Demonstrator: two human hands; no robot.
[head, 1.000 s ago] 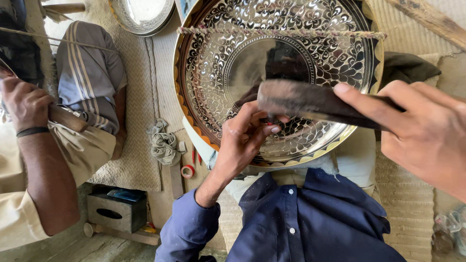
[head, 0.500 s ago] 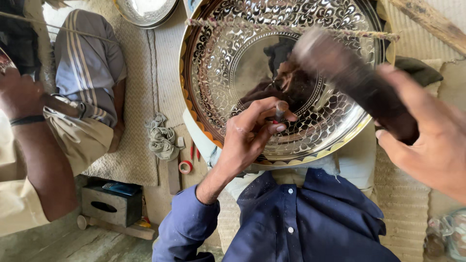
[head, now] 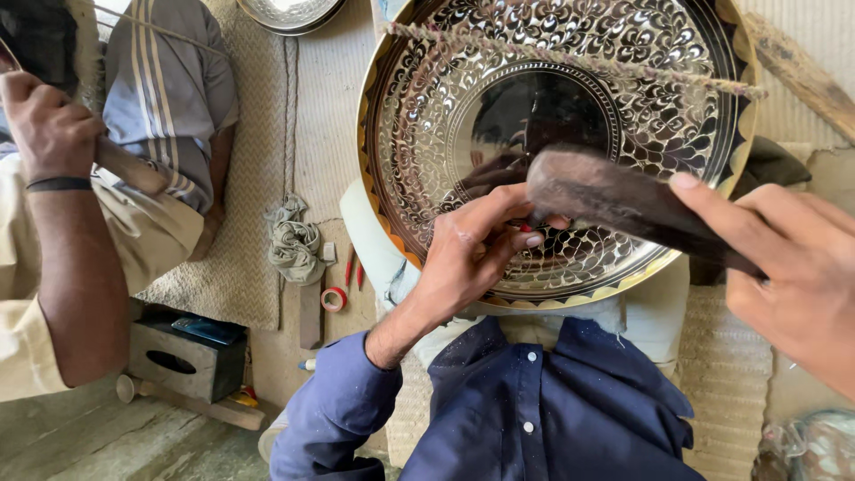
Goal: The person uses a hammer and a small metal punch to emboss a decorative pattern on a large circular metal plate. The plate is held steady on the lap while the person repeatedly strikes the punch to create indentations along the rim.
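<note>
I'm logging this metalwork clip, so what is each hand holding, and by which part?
Right hand grips the dark hammer by its handle end. Left hand pinches something small against the engraved tray; what it is cannot be told.

A person's left hand (head: 468, 254) presses its fingertips (head: 533, 239) against an engraved metal tray (head: 427, 134) at upper centre, while the right hand (head: 788, 267) grips a dark hammer (head: 623, 200) over it. At left, another person's hand (head: 49, 125) clasps a wooden handle (head: 129, 167).

red tape roll (head: 334, 298), grey rag (head: 296, 248), perhaps toolbox (head: 183, 356)
</note>
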